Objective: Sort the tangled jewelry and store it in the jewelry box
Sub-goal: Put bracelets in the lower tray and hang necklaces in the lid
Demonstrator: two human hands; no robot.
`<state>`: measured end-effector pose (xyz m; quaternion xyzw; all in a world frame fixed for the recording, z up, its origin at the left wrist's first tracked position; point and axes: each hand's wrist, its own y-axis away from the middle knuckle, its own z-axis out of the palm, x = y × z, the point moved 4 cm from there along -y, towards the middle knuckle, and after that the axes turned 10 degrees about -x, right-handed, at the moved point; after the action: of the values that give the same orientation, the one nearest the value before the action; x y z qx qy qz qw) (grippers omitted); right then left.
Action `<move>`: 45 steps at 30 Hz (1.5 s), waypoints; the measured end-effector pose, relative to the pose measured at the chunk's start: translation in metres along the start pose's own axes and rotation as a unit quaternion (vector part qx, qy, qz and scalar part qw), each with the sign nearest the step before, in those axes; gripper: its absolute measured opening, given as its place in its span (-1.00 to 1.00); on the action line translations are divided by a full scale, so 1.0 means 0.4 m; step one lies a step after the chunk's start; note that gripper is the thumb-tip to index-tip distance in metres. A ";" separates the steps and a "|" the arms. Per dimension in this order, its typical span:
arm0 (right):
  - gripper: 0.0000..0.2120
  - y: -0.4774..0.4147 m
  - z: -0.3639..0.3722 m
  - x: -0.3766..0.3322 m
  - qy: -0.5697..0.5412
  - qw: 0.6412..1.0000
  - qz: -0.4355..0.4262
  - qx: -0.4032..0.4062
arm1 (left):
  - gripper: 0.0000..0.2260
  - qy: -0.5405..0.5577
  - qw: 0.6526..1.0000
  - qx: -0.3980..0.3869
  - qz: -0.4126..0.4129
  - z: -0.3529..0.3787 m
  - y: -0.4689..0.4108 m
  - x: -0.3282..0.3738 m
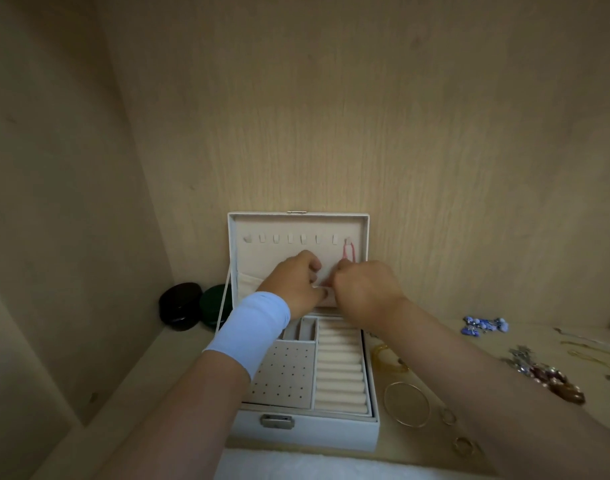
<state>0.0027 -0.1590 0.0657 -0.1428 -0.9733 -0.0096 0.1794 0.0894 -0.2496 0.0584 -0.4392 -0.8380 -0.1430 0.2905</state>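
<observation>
A white jewelry box (307,433) stands open on the shelf, its lid upright against the back wall with a row of small hooks. A pink necklace (348,252) hangs from the rightmost hook. My left hand (296,280), with a light blue band on its wrist, and my right hand (366,291) meet in front of the lid's lower pocket. The fingers of both are curled at the pocket's elastic edge, with the necklace's lower end running down to my right hand's fingertips. What each finger pinches is hidden.
Right of the box lie an amber bangle (386,358), a thin gold bangle (405,403), two small gold rings (464,445), a blue bead cluster (483,325), thin gold chains (594,355) and a tangled brown-and-silver pile (553,379). A black case (179,306) and a green case (215,304) sit left.
</observation>
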 end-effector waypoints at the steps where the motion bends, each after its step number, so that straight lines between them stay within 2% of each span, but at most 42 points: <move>1: -0.74 -0.005 -0.006 -0.004 -0.003 1.000 0.004 -0.008 | -0.71 -0.034 0.999 0.008 0.012 0.003 0.003 0.008; 2: -0.76 -0.011 -0.008 0.000 -0.023 1.000 0.009 -0.016 | -0.75 -0.068 0.997 0.010 0.023 0.009 0.005 0.015; 4: -0.78 -0.021 -0.007 0.028 -0.136 0.990 0.024 -0.019 | -0.76 -0.137 0.990 0.002 0.032 0.026 0.007 0.028; 7: -0.78 -0.015 -0.012 0.091 -0.310 0.948 0.042 0.049 | -0.66 -0.156 0.987 -0.010 0.033 0.046 -0.002 0.031; 9: -0.70 -0.007 -0.010 0.112 -0.333 0.939 0.045 0.071 | -0.63 -0.124 0.992 -0.016 0.032 0.054 -0.011 0.029; 14: -0.57 0.011 0.009 0.088 -0.323 0.945 -0.036 -0.015 | -0.72 -0.151 0.988 0.010 0.033 0.031 0.005 0.038; 16: -0.58 0.020 0.003 0.102 -0.366 0.930 -0.027 0.013 | -0.74 -0.134 0.990 0.020 0.038 0.013 0.025 0.039; 18: -0.64 0.034 -0.009 0.107 -0.394 0.916 -0.015 0.077 | -0.75 -0.118 0.991 0.032 0.047 -0.003 0.045 0.031; 20: -0.70 0.052 -0.020 0.087 -0.390 0.915 -0.018 0.105 | -0.79 -0.103 0.993 0.036 0.051 -0.013 0.066 0.012; 24: -0.72 0.077 -0.015 -0.003 -0.344 0.937 -0.063 0.016 | -0.79 -0.109 0.994 -0.005 0.009 -0.017 0.118 -0.047; 28: -0.74 0.053 0.015 -0.053 -0.254 0.967 -0.028 -0.010 | -0.66 -0.188 0.981 -0.038 -0.034 -0.009 0.164 -0.119; 31: -0.80 0.029 0.017 -0.086 -0.172 0.984 -0.007 -0.040 | -0.64 -0.193 0.978 -0.057 -0.054 -0.002 0.176 -0.153; 37: -0.83 -0.013 -0.014 -0.118 -0.088 0.994 0.002 -0.059 | -0.65 -0.233 0.970 -0.058 -0.033 -0.018 0.114 -0.132; 42: -0.91 -0.045 -0.021 -0.118 -0.038 0.998 -0.001 -0.059 | -0.68 -0.246 0.962 -0.099 -0.066 -0.019 0.051 -0.115; 45: -0.96 -0.048 -0.022 -0.118 -0.019 0.998 -0.013 -0.058 | -0.77 -0.249 0.964 -0.075 -0.054 -0.017 0.026 -0.118</move>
<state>0.0427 -0.1912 0.0577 -0.1401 -0.9761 -0.0663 0.1525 0.1214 -0.2780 0.0349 -0.4351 -0.8935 -0.1068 0.0304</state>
